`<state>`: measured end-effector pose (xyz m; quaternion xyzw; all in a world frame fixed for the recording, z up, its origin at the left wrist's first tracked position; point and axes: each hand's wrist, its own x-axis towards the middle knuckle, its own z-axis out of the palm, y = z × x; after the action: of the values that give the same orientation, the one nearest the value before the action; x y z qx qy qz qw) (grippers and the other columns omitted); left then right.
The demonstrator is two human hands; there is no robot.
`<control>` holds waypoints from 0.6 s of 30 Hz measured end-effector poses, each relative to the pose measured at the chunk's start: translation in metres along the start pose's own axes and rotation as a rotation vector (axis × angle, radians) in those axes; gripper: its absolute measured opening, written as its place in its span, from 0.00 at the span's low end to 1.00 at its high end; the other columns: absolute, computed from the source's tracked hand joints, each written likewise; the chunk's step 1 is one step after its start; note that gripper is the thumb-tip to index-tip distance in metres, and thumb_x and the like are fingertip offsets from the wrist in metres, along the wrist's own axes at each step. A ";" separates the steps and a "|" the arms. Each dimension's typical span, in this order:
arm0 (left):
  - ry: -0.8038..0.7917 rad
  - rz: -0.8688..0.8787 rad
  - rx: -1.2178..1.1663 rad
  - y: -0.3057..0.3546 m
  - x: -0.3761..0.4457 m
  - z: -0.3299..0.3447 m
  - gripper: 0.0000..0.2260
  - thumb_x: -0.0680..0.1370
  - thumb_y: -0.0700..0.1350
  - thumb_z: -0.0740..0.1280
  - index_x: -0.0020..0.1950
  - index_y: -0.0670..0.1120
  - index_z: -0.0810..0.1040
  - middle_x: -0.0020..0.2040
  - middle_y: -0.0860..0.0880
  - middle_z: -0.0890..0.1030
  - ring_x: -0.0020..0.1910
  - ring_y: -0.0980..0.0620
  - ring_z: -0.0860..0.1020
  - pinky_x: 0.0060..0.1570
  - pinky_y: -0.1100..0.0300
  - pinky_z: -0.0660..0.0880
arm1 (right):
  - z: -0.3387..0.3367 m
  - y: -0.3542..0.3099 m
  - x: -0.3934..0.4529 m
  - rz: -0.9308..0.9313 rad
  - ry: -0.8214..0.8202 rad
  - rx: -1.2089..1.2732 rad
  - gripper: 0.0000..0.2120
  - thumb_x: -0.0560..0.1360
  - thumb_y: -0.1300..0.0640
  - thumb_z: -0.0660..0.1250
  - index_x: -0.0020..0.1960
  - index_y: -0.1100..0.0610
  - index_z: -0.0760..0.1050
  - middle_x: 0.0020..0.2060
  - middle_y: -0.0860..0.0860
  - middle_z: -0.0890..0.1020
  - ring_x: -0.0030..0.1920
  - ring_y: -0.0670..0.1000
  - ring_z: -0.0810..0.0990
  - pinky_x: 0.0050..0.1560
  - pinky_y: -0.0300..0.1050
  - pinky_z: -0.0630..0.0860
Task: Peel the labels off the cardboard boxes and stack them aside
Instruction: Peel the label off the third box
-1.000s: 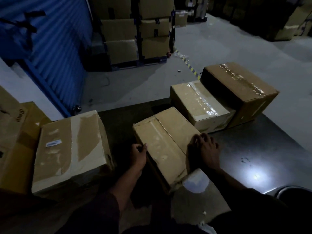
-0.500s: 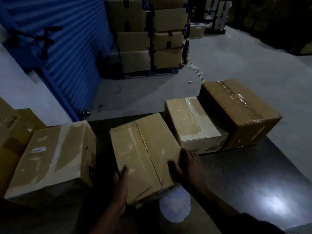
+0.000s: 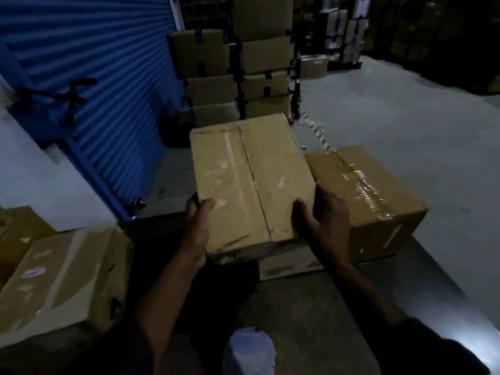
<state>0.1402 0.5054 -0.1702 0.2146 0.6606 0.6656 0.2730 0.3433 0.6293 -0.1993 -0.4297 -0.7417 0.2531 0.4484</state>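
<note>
The left hand [image 3: 198, 234] and right hand [image 3: 323, 220] grip opposite sides of a cardboard box [image 3: 251, 182], thumbs on top, holding it above a paler box [image 3: 286, 266]. A taped box [image 3: 373, 201] sits just right; a labelled box [image 3: 62, 282] lies left.

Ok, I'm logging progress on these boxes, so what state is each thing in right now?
held box: lifted, gripped at both sides, top seam untaped
left hand: gripping held box
right hand: gripping held box
taped box: closed, clear tape on
left box: closed, small white label still on
blue shutter: down
</note>
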 end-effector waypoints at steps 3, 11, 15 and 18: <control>-0.097 0.020 0.024 0.013 0.014 0.063 0.19 0.78 0.52 0.65 0.67 0.48 0.73 0.59 0.45 0.80 0.56 0.44 0.78 0.51 0.53 0.75 | -0.038 0.034 0.035 0.025 0.092 -0.054 0.27 0.75 0.33 0.60 0.69 0.44 0.70 0.51 0.46 0.82 0.49 0.52 0.80 0.46 0.53 0.79; -0.359 0.018 0.045 0.022 0.015 0.209 0.12 0.78 0.49 0.64 0.55 0.43 0.68 0.52 0.44 0.71 0.52 0.48 0.71 0.55 0.54 0.66 | -0.142 0.080 0.095 0.117 0.265 -0.153 0.22 0.76 0.44 0.67 0.66 0.54 0.74 0.54 0.54 0.83 0.53 0.57 0.80 0.53 0.51 0.77; -0.446 0.006 0.052 0.026 0.011 0.259 0.17 0.79 0.46 0.62 0.64 0.38 0.67 0.58 0.41 0.71 0.54 0.48 0.70 0.55 0.54 0.67 | -0.181 0.099 0.130 0.185 0.313 -0.175 0.20 0.77 0.48 0.67 0.65 0.56 0.76 0.58 0.55 0.82 0.58 0.54 0.80 0.57 0.44 0.72; -0.449 -0.005 0.069 0.029 0.012 0.283 0.32 0.69 0.55 0.63 0.69 0.42 0.66 0.61 0.39 0.73 0.53 0.44 0.72 0.50 0.52 0.71 | -0.195 0.116 0.155 0.251 0.330 -0.164 0.18 0.76 0.48 0.68 0.62 0.55 0.79 0.57 0.54 0.83 0.57 0.52 0.81 0.54 0.40 0.71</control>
<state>0.3116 0.7294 -0.1320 0.3649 0.6064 0.5774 0.4072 0.5282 0.8193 -0.1265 -0.5894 -0.6170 0.1721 0.4922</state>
